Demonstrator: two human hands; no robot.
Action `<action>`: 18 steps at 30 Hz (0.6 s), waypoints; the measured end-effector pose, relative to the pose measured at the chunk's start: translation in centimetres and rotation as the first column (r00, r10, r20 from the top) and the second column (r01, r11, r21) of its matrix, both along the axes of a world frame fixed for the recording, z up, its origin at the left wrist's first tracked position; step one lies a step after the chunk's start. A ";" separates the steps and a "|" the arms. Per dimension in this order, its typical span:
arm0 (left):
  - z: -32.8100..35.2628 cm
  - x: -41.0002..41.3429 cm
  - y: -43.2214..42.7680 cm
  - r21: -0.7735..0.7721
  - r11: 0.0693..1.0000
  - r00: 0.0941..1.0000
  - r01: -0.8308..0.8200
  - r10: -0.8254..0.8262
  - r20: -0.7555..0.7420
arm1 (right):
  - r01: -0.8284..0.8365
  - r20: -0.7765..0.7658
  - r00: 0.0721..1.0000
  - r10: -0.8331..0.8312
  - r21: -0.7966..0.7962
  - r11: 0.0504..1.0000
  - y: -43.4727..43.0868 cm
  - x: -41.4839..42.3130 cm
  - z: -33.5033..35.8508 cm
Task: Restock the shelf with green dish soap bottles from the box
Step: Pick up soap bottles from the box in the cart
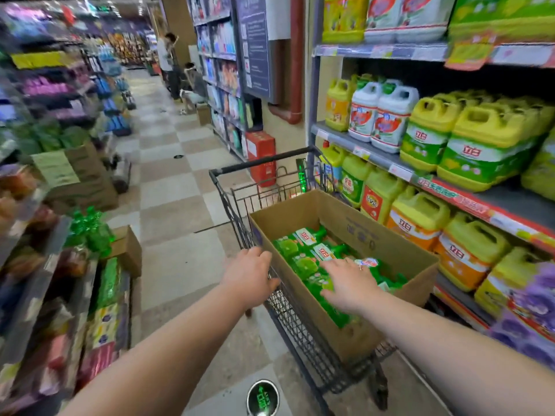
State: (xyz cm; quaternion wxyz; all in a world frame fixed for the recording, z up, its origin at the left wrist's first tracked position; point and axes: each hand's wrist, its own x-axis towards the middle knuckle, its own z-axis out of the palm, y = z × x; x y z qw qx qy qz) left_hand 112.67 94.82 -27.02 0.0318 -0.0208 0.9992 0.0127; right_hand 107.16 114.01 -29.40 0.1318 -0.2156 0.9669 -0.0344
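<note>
Now, down the shop aisle we look, and the cart (300, 328) stands near on the right, close beside the shelf (375, 160). A cardboard box (378, 235) sits in the cart's basket with its top open, and the green dish soap bottles (303, 265) lie flat inside, packed side by side with labels up.

The right hand (350, 285) is over the near end of the box with fingers spread wide and flat, palm down on the bottles. It closes on nothing, and there's a ring on one finger. The left hand (249, 276) is at the cart's near left rim, fingers curled over the wire edge and thumb reaching toward the box wall; it holds the cart.

On the right, the shelf carries rows of big jugs (480, 145) — yellow ones with green labels on the middle level, white ones further along, and yellow and orange ones on the level below, beside the box. No bottle from the box is in either hand.

Further off, the checkered floor (168, 187) runs away up the aisle, a red cabinet (261, 157) stands against the wall beyond the cart, and two people (168, 55) are far off by the right-hand shelving. The left side of the aisle is blurred — stacked goods, hard to make out.
</note>
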 end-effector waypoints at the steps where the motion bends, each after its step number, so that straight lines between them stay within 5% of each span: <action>1: -0.4 -1.1 -0.3 0.001 1.000 1.000 0.013 -0.013 0.016 | 0.006 0.006 1.000 -0.006 0.000 1.000 -0.3 -1.0 -0.2; 10: -2.9 -12.5 -5.5 -0.020 0.986 0.984 0.168 -0.166 0.065 | 0.240 0.010 0.971 -0.240 0.018 0.971 -1.3 -9.0 -2.1; 18: -2.7 -23.2 -12.0 -0.011 0.935 0.933 0.355 -0.353 0.065 | 0.587 0.117 0.792 -0.599 0.122 0.800 -2.4 -12.2 -4.5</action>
